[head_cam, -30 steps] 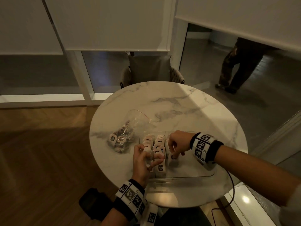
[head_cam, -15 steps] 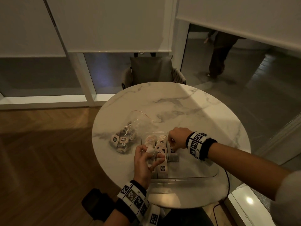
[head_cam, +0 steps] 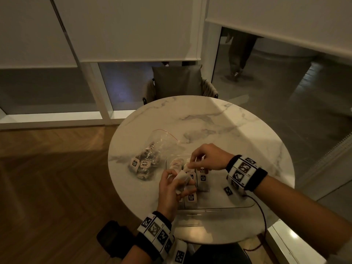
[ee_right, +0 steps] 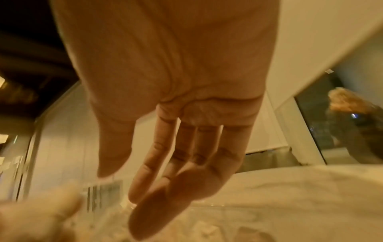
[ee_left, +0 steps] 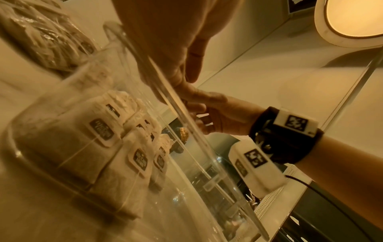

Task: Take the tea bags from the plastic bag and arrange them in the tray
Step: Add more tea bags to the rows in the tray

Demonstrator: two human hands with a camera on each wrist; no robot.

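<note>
A clear plastic bag [head_cam: 147, 160] [ee_left: 47, 41] with several tea bags lies on the round marble table [head_cam: 219, 130], left of the clear tray [head_cam: 238, 205] [ee_left: 217, 173]. Rows of tagged tea bags [head_cam: 191, 199] [ee_left: 87, 147] fill the tray's left end. My left hand [head_cam: 181, 183] [ee_left: 165, 41] hovers over those rows and grips a white tea bag [head_cam: 181, 178]. My right hand [head_cam: 192, 164] [ee_right: 120, 183] [ee_left: 217, 114] reaches over the tray's far end toward that tea bag. Its fingers are straight, its thumb is apart, and it holds nothing.
A chair with a grey cushion [head_cam: 177, 80] stands at the table's far side. Wooden floor lies to the left, with a dark object [head_cam: 112, 239] by my feet. A cable [head_cam: 262, 216] trails from my right wrist. A person [head_cam: 240, 54] walks behind the glass.
My right hand left the tea bag rows in the tray and moved up and left to my left hand. My left hand rose slightly with its tea bag. The person behind the glass walked leftward.
</note>
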